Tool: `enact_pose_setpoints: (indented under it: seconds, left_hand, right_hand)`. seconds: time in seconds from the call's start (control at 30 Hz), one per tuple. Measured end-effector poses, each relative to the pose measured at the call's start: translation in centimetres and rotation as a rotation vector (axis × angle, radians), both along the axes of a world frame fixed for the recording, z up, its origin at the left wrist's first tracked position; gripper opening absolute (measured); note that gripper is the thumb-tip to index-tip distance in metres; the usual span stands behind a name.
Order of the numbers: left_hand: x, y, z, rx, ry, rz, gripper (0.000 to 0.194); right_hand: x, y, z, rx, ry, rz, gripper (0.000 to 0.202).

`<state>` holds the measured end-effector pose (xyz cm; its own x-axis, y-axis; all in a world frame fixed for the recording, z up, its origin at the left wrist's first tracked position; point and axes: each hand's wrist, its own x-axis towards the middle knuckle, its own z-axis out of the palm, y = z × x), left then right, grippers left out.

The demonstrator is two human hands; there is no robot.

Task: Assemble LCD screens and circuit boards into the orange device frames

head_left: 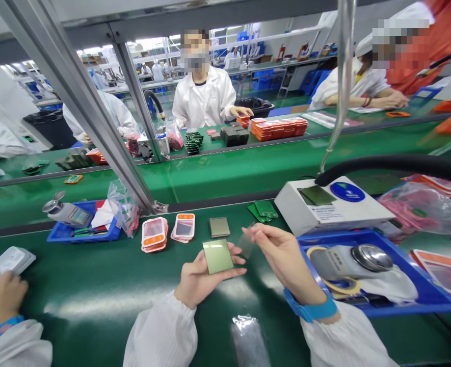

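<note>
My left hand (206,272) holds a square greenish display panel (218,256), its shiny face turned up. Just to the right, my right hand (273,247) pinches a thin clear film (246,245) between thumb and forefinger, apart from the panel. Behind the panel, a second square panel (219,227) lies on the green work surface (106,285). Two stacks of orange-and-white frames, a left one (154,234) and a right one (183,227), sit farther left. Green circuit boards (263,210) lie behind my right hand.
A blue tray (412,306) with a metal-topped bottle stands right, before a white box (332,204). Another blue tray (114,232) is left. A clear plastic bag (249,340) lies in front. Another person's hand (3,300) touches a white container at left. A conveyor (217,178) runs behind.
</note>
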<state>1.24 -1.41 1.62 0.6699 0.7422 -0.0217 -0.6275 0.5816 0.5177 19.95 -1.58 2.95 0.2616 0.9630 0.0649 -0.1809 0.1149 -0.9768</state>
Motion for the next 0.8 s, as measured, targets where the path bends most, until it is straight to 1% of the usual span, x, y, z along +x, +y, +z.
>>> enact_pose_setpoints:
  seconds: [0.1,0.17,0.27,0.37,0.6,0.8]
  left_hand:
    - [0.1,-0.1,-0.3,-0.008,-0.006,-0.062,0.064]
    - [0.1,-0.2,-0.3,-0.011,-0.009,-0.076,0.063]
    - [0.1,-0.2,-0.4,0.008,-0.003,-0.086,0.06]
    - [0.1,-0.1,-0.4,0.042,0.006,-0.099,0.059]
    - [0.3,-0.2,0.1,0.06,0.02,-0.118,0.049]
    - [0.3,-0.2,0.2,0.074,0.074,-0.136,0.057]
  right_hand:
    - [-0.1,-0.2,0.6,-0.038,0.085,0.12,0.036]
    - [-0.1,-0.4,0.9,-0.071,0.132,0.192,0.032]
    - [-0.2,-0.5,1.1,-0.108,0.115,0.251,0.029]
    - [-0.3,-0.6,1.2,-0.105,0.077,0.289,0.029]
    - [-0.4,-0.9,1.5,0.024,-0.071,0.364,0.024]
    - [-0.3,-1.0,1.2,-0.009,-0.161,0.367,0.027]
